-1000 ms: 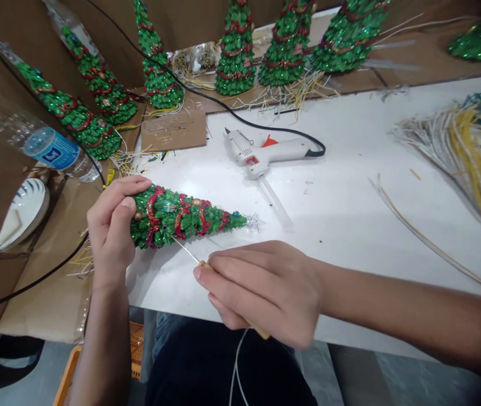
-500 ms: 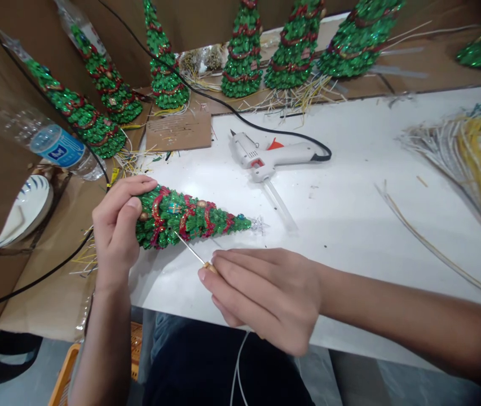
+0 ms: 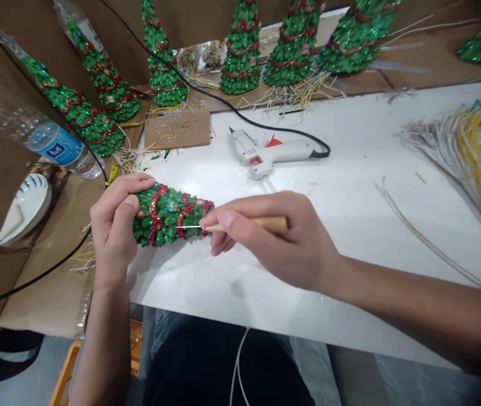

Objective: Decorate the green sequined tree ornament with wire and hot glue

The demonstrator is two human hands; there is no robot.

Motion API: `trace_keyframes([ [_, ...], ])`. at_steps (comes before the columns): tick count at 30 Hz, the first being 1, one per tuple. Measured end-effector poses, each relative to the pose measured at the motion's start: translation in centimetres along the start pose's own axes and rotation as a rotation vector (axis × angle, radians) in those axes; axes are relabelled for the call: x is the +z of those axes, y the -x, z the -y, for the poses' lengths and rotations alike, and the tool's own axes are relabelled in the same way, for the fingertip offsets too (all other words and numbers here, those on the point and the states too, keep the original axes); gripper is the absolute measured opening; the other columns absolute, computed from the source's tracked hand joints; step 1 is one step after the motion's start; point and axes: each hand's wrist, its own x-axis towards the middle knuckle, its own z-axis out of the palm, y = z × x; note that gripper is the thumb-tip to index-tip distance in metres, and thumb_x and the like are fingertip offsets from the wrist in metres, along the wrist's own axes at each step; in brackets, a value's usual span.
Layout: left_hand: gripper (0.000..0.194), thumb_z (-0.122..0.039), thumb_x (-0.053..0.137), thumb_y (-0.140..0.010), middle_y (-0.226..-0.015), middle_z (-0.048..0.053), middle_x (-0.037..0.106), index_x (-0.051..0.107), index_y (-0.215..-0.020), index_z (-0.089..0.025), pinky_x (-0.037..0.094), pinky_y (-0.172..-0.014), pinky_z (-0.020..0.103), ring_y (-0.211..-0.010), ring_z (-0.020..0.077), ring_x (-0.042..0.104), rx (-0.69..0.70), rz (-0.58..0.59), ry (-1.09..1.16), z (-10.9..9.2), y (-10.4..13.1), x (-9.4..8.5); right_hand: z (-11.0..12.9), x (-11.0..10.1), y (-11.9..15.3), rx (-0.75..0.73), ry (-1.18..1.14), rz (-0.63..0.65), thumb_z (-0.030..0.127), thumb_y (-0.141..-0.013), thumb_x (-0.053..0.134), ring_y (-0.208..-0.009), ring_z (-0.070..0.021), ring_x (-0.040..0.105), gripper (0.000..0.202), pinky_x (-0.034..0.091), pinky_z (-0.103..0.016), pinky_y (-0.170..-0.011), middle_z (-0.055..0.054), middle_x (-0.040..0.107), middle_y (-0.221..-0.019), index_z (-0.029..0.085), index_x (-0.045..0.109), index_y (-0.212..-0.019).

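Note:
A small green Christmas tree ornament [image 3: 166, 211] with red garlands lies on its side on the white table [image 3: 206, 282]. Around its wide base my left hand [image 3: 115, 217] is closed, thumb on top. My right hand [image 3: 278, 237] grips an awl [image 3: 269, 225] by its wooden handle. The awl's thin metal shaft points left, and its tip meets the side of the tree; how deep it sits, I cannot tell. Behind my right hand the narrow top of the tree is hidden.
Beyond the tree lies a white glue gun [image 3: 261, 152] with a black cord. Several finished-looking trees [image 3: 240, 56] stand along the back. Bundled white and yellow strands [image 3: 472, 152] are at right. A plastic bottle [image 3: 60, 146] and a bowl [image 3: 39, 197] sit at left.
My right hand has risen and rolled over, bringing the awl from a slant to nearly level and exposing its handle. It now covers the tree's top. My left hand keeps its hold.

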Motion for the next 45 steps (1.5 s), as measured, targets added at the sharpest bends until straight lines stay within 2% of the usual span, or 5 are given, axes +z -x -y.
trace_keyframes([
  [4, 0.029, -0.02, 0.045, -0.083, -0.1, 0.003, 0.07, 0.073, -0.09, -0.022, 0.046, -0.092, 0.036, -0.101, 0.0208, 0.062, -0.019, 0.021, -0.045, 0.1, 0.1, -0.1, 1.1, -0.3, -1.9, 0.033, 0.0, 0.017, 0.014, -0.091, 0.048, -0.045, -0.0047, 0.057, 0.028, 0.046, -0.015, -0.043, 0.005, 0.06, -0.052, 0.012, 0.064, -0.068],
  [12, 0.026, -0.02, 0.045, -0.085, -0.103, 0.003, 0.07, 0.071, -0.09, -0.025, 0.046, -0.094, 0.041, -0.105, 0.0223, 0.061, -0.041, 0.065, -0.037, -0.2, 0.2, -0.6, 3.7, 1.0, -2.4, -0.401, 0.556, 0.02, 0.019, -0.09, 0.047, -0.047, -0.0055, 0.048, 0.031, 0.036, -0.02, -0.045, 0.003, 0.055, -0.054, 0.017, 0.055, -0.06],
  [24, 0.029, -0.026, 0.039, -0.088, -0.103, 0.007, 0.069, 0.067, -0.091, -0.018, 0.047, -0.092, 0.039, -0.101, 0.0217, 0.061, -0.014, 0.108, -0.109, 0.2, 0.2, -0.8, 2.3, 0.8, -2.2, -0.17, 0.286, -0.034, 0.017, -0.092, 0.049, -0.045, -0.0064, 0.054, 0.034, 0.043, -0.019, -0.044, 0.003, 0.059, -0.052, 0.018, 0.06, -0.06],
  [33, 0.028, -0.024, 0.039, -0.09, -0.101, 0.007, 0.068, 0.065, -0.093, -0.018, 0.046, -0.091, 0.037, -0.1, 0.021, 0.061, 0.011, 0.101, -0.077, 0.2, 0.4, -0.7, 3.2, 1.7, -1.5, -0.376, 0.515, -0.014, 0.01, -0.085, 0.056, -0.05, -0.01, 0.059, 0.019, 0.049, -0.021, -0.047, 0.002, 0.065, -0.06, 0.021, 0.064, -0.072],
  [45, 0.026, -0.02, 0.036, -0.09, -0.097, 0.009, 0.066, 0.062, -0.092, -0.015, 0.046, -0.088, 0.034, -0.097, 0.0201, 0.06, 0.019, 0.112, -0.091, -0.1, 0.5, -0.6, 2.0, 2.2, -3.7, -0.295, 0.437, 0.082, 0.016, -0.089, 0.053, -0.041, -0.0067, 0.055, 0.033, 0.041, -0.018, -0.04, 0.002, 0.06, -0.049, 0.017, 0.059, -0.056],
])
